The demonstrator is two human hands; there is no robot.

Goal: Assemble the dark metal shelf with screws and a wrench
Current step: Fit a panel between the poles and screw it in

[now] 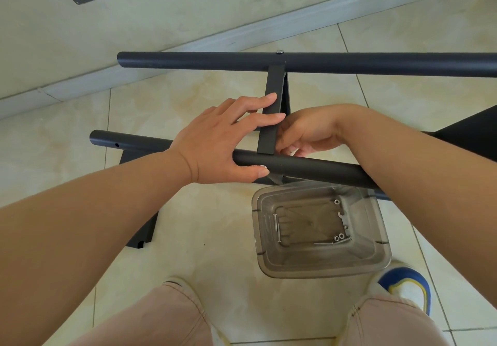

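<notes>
Two dark metal tubes lie across the tiled floor, the far tube point(349, 64) with a screw head point(280, 52) on top, the near tube point(309, 169) closer to me. A flat dark crossbar point(274, 82) joins them. My left hand point(223, 141) lies over the near tube, fingers stretched onto the crossbar, thumb pressing a silver screw head point(265, 168) on the tube's near side. My right hand point(306, 133) is curled just right of the crossbar's near end, fingertips pinching something small behind the tube; what it holds is hidden.
A clear plastic tub point(382, 238) holding several screws, nuts and a small flat wrench point(343, 218) stands just below the near tube. A dark shelf panel point(142, 234) lies under my left forearm. My knees and a blue-white shoe point(408, 289) are at the bottom.
</notes>
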